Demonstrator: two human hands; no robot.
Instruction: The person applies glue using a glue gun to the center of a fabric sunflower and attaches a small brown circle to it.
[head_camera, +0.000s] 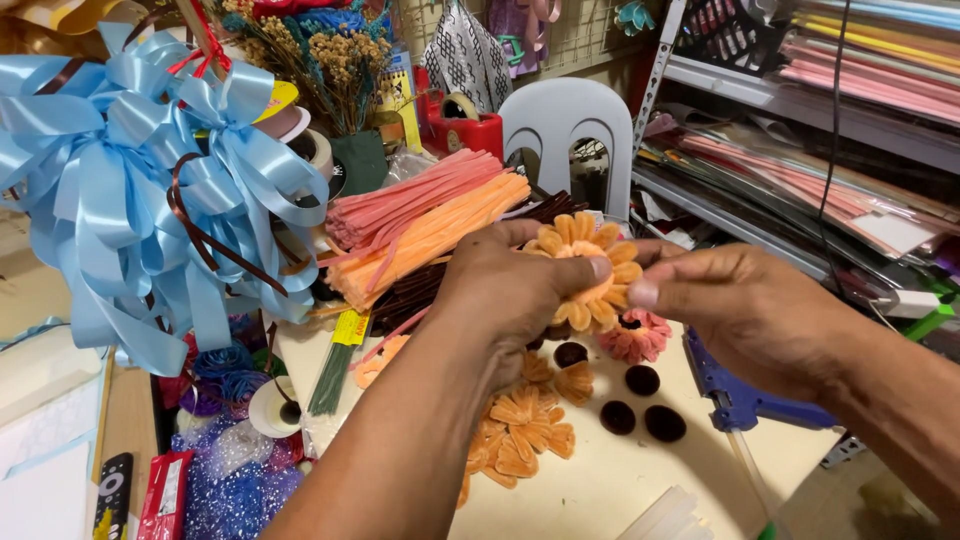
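The person holds an orange pipe-cleaner flower (585, 272) up above the worktop (600, 480), between both hands. The left hand (515, 290) is curled closed around the back and underside of the flower, thumb pressing on the petals near the rim. The right hand (740, 305) comes in from the other side with its fingers pinched together at the flower's edge, apparently gripping one petal loop. This looks like the shaping step: the ring of petals is already formed, and the hands seem to be spreading or evening the loops. Below lie more finished orange petal pieces (525, 425), a pink flower (637, 337) and several dark brown round centres (640, 400), with a blue glue gun (735, 395) just beside them. Bundles of orange and pink pipe cleaners (425, 225) rest behind, and a big light-blue ribbon bow (140, 190) hangs at the left. The next move likely calls for a steady hold on the flower while a centre is picked up and fixed in the middle.
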